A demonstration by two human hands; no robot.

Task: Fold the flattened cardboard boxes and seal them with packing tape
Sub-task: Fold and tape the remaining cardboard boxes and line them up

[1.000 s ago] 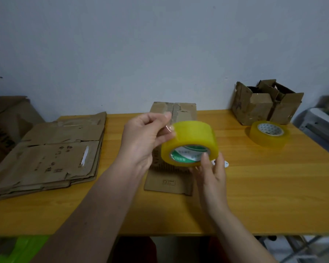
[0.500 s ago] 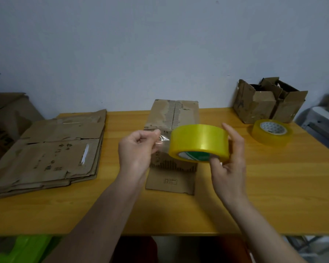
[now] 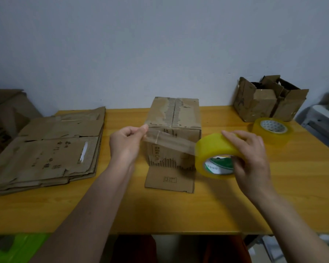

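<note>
A folded brown cardboard box (image 3: 174, 118) stands upright at the middle of the wooden table (image 3: 273, 196), one flap lying flat toward me. My right hand (image 3: 249, 158) grips a yellow packing tape roll (image 3: 215, 154) in front of the box's right side. My left hand (image 3: 128, 143) pinches the free end of the clear tape strip (image 3: 169, 142), which stretches across the box's front face between both hands. A stack of flattened cardboard boxes (image 3: 51, 147) lies on the table's left part.
A second yellow tape roll (image 3: 272, 130) lies flat at the back right. Behind it stand open cardboard boxes (image 3: 268, 99) against the wall. More cardboard (image 3: 6, 114) leans at the far left. A white object (image 3: 323, 120) sits beyond the table's right edge.
My hands have moved apart: the right hand carried the roll to the right and the left hand pulled the tape end left, so a longer strip is drawn out.
</note>
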